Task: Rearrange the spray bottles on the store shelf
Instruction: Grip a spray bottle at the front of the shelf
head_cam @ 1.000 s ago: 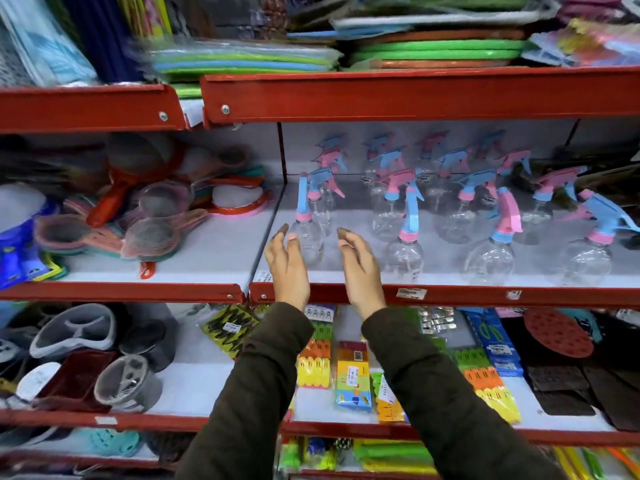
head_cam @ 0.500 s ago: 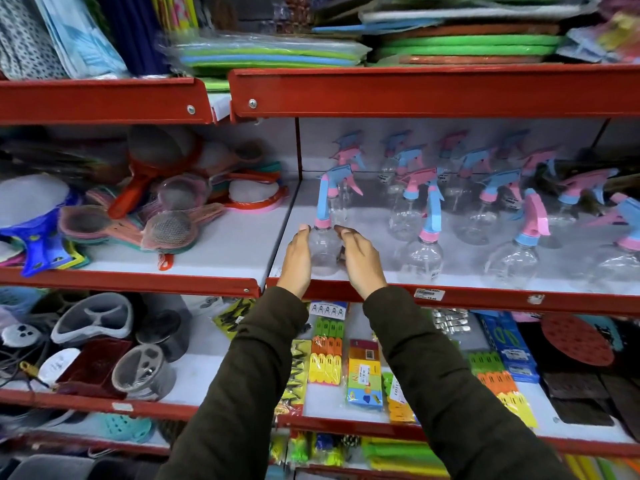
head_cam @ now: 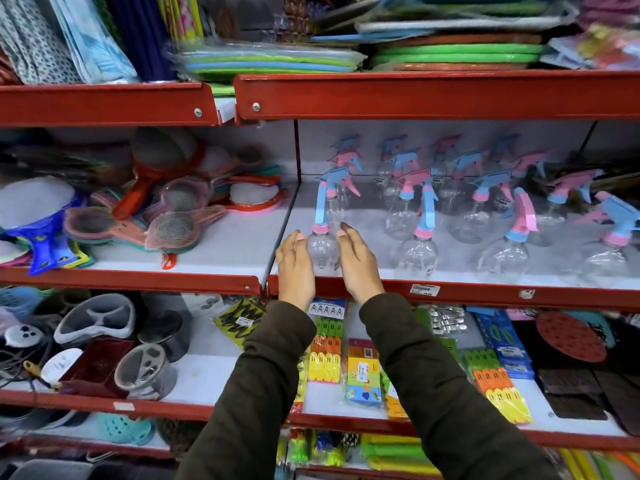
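Both hands flank one bottle (head_cam: 320,249) at the front left corner of the shelf (head_cam: 485,294). Left hand (head_cam: 294,268) grip: fingers straight and together, palm facing the bottle's left side, just beside it; contact unclear. Right hand (head_cam: 358,263) grip: fingers also straight, palm facing the bottle's right side, seems to touch the clear body, can't confirm. Neither hand wraps around it. Bottle upright, clear, pink collar, blue trigger head on top. Dark sleeves (head_cam: 433,375) run up from the bottom of frame.

More spray bottles (head_cam: 417,251) stand in rows on the same shelf to the right and behind, clear bodies with pink and blue heads, front ones spaced apart. Price tag (head_cam: 425,289) on the red shelf edge right of the hands. Strainers (head_cam: 173,228) piled on the next shelf section to the left. Peg packs (head_cam: 325,351) on the shelf below.
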{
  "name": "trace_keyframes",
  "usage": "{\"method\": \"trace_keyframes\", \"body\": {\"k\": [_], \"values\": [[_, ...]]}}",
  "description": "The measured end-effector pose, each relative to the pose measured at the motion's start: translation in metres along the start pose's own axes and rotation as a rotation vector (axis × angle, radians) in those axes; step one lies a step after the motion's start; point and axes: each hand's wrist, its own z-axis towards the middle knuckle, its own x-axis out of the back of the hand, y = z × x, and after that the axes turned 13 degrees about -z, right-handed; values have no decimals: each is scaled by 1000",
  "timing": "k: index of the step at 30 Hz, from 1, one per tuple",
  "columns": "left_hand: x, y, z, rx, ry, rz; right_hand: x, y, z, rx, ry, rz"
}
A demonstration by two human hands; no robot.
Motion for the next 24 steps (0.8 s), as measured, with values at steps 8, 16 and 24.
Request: {"method": "trace_keyframes", "body": {"k": [8,16,24], "values": [[-6,6,-8,89,-72,63,-1,-6,6,-84,-75,40],[0,10,16,169,-184,-60,10,3,-11,21,-53,-115],[-2,12,29,156,-222,-93,12,7,-22,59,-26,-191]]}}
